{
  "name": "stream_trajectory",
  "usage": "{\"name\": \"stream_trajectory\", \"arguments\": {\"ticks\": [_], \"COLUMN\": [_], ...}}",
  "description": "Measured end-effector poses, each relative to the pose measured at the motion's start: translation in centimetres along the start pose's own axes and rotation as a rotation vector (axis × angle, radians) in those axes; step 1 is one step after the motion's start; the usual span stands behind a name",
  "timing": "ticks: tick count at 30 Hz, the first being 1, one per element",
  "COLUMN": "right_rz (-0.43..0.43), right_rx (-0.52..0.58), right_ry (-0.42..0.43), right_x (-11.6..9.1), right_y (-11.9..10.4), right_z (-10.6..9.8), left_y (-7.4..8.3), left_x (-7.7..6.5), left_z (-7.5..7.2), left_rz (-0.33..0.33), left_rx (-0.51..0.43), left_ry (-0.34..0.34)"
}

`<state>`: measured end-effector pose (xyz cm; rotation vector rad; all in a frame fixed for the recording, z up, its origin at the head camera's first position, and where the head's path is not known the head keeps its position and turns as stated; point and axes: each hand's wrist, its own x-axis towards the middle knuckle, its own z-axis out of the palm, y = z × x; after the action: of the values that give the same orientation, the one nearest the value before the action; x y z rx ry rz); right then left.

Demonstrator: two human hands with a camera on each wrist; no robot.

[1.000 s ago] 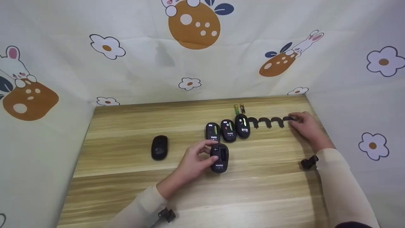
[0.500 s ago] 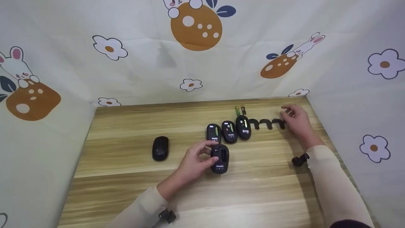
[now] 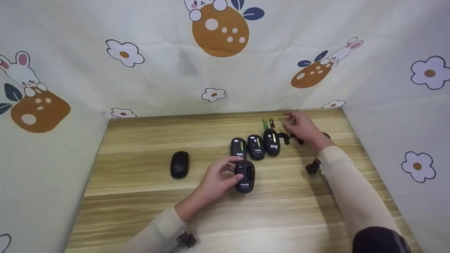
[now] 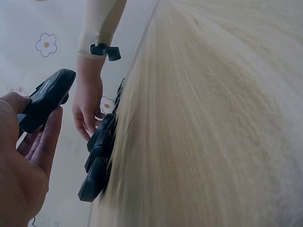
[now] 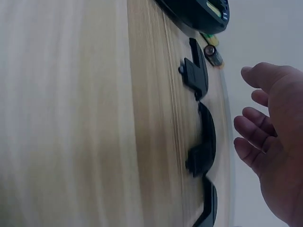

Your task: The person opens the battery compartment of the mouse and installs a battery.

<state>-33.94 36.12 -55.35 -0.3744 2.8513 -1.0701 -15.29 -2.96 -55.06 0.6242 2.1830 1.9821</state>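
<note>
My left hand (image 3: 216, 177) pinches a black computer mouse (image 3: 245, 184) between thumb and fingers, underside up, with a dark, uncovered battery slot showing. In the left wrist view the mouse (image 4: 52, 97) is lifted off the table. My right hand (image 3: 304, 130) is above the row of black battery covers (image 3: 283, 137), to the right of two small batteries (image 3: 265, 123). Its fingers are loosely bent and hold nothing in the right wrist view, apart from the nearest battery (image 5: 214, 56). The hand and forearm partly hide the covers in the head view.
Three upturned mice (image 3: 256, 147) stand side by side behind the held one, each showing a battery in its slot. Another black mouse (image 3: 179, 164) lies right side up on the left of the wooden table (image 3: 140, 207). Patterned cloth walls (image 3: 158, 77) enclose the table's back and sides.
My right hand has let go of the rightmost cover and moved left over the row towards the two batteries. My left hand still holds the mouse in the same spot.
</note>
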Motion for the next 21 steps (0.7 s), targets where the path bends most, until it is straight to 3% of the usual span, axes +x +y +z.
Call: {"name": "stream_trajectory", "arguments": {"ticks": [8,21], "right_rz": [-0.028,-0.037], "right_rx": [-0.04,-0.064], "right_ry": [-0.062,-0.172], "right_x": [1.8,3.0], "right_y": [-1.0,-1.7], "right_z": [0.8,2.1], "left_y": [0.1,0.0], "left_x": [-0.1,0.0], "left_z": [-0.1,0.0], "left_rz": [-0.012,-0.009], "left_rx": [0.011,-0.012], "left_ry": [0.009,-0.001]}}
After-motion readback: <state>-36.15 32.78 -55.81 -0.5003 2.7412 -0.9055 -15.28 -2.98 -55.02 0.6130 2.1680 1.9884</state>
